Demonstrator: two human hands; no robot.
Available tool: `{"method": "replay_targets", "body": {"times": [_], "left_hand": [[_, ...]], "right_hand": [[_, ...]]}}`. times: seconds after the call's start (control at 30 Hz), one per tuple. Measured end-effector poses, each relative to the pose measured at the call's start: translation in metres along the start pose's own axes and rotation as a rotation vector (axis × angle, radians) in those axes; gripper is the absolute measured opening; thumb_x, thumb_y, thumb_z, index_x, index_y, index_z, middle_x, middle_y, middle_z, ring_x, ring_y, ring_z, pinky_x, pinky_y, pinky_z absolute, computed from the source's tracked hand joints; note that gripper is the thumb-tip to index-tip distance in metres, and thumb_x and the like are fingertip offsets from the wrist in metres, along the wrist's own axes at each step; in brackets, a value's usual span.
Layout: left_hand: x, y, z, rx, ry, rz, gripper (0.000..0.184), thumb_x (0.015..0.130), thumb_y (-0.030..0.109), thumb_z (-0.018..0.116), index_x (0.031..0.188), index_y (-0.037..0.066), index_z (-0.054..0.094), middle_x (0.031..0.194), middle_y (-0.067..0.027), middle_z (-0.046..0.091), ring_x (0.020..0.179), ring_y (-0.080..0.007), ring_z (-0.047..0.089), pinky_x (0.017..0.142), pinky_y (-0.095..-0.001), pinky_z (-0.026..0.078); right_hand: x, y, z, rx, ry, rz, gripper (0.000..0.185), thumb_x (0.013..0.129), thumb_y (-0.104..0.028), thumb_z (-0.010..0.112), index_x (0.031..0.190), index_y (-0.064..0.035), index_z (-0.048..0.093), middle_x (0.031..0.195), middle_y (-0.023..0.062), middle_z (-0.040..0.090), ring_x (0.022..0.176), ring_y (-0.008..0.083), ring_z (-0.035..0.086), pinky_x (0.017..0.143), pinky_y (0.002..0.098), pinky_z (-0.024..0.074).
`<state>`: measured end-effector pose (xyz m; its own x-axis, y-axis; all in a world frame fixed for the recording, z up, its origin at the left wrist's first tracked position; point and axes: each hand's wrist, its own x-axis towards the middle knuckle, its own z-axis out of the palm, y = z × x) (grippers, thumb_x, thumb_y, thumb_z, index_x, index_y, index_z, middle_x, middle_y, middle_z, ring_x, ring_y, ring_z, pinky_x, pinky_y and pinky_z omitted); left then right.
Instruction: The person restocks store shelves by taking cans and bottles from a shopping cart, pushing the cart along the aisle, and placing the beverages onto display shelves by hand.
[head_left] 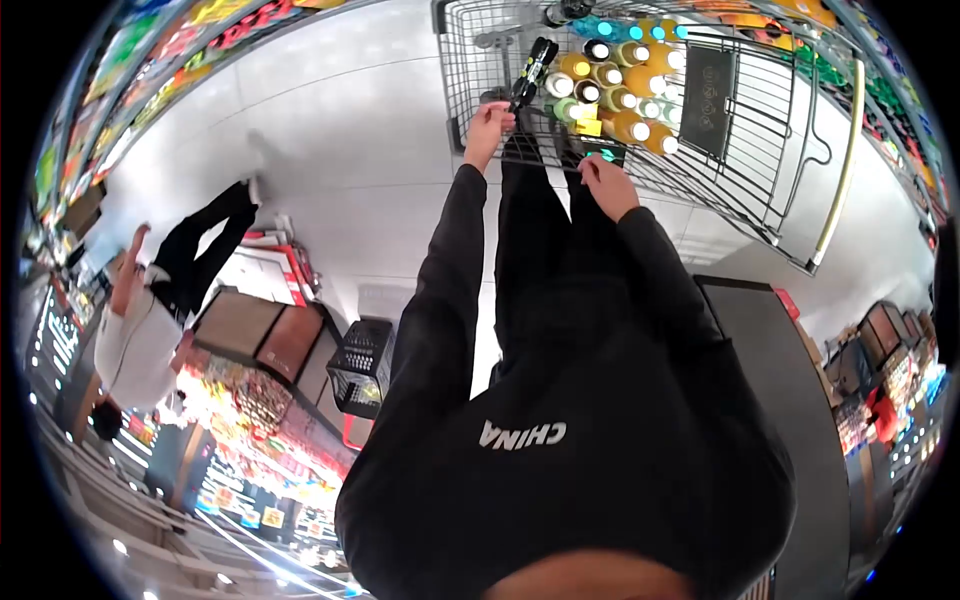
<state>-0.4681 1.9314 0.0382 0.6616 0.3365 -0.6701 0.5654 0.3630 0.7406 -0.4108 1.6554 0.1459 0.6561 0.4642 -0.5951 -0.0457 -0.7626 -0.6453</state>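
Head view, wire shopping cart [468, 85]: stood ahead of the body; packed with drink bottles in its middle, yellow handle bar [838, 170] at right.
Cart load: orange-drink bottles [645, 80] grouped upright, white caps mostly; blue-capped bottles [657, 32] lined along the far side; pale-green bottle [567, 110] placed on the near side.
Dark bottles [532, 75]: set at a slant in the cart's left part, apart from the orange group.
Yellow tag [588, 122]: seen among the near bottles; print too small to be read.
Black panel [708, 105]: fixed between bottles and handle bar.
Left hand [490, 125]: held at the near-left cart edge, just beside the dark bottles; fingers bent, narrow; whether anything is gripped cannot be told.
Right hand [605, 180]: held by the near cart side; fingers curled, narrow; grip cannot be told.
Black basket [362, 367]: located at left, behind; contents cannot be made out.
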Motion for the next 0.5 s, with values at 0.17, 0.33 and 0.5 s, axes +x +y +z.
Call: {"method": "replay_targets", "body": {"times": [0.17,0.33,0.5], "left_hand": [[0.077,-0.076,0.014,0.637,0.070,-0.024,0.038,0.095,0.030,0.064,0.120,0.002,0.062,0.110,-0.0216,0.069,0.102,-0.0399,0.068,0.088,-0.0477,0.054],[0.095,-0.102,0.034,0.855,0.183,-0.080,0.053,0.090,0.031,0.067,0.130,0.000,0.051,0.129,-0.0245,0.059,0.118,-0.0444,0.059,0.097,-0.0521,0.050],[0.117,-0.150,0.030,0.817,0.114,-0.010,0.043,0.096,0.020,0.059,0.135,0.004,0.049,0.132,-0.0205,0.059,0.121,-0.0442,0.056,0.101,-0.0514,0.049]], "right_hand": [[0.059,-0.021,0.030,0.109,0.023,0.123,0.021,0.103,-0.028,0.056,0.107,-0.0089,0.063,0.093,0.0126,0.072,0.088,0.0363,0.068,0.077,0.0441,0.0529],[0.135,-0.010,0.085,-0.051,0.107,-0.072,0.014,0.099,-0.020,0.057,0.106,-0.0088,0.061,0.098,0.0137,0.068,0.094,0.0367,0.066,0.080,0.0474,0.0533],[0.202,0.011,0.134,-0.386,0.187,-0.430,0.022,0.091,-0.014,0.058,0.112,-0.0065,0.063,0.109,0.0108,0.063,0.111,0.0323,0.060,0.095,0.0419,0.0504]]}}
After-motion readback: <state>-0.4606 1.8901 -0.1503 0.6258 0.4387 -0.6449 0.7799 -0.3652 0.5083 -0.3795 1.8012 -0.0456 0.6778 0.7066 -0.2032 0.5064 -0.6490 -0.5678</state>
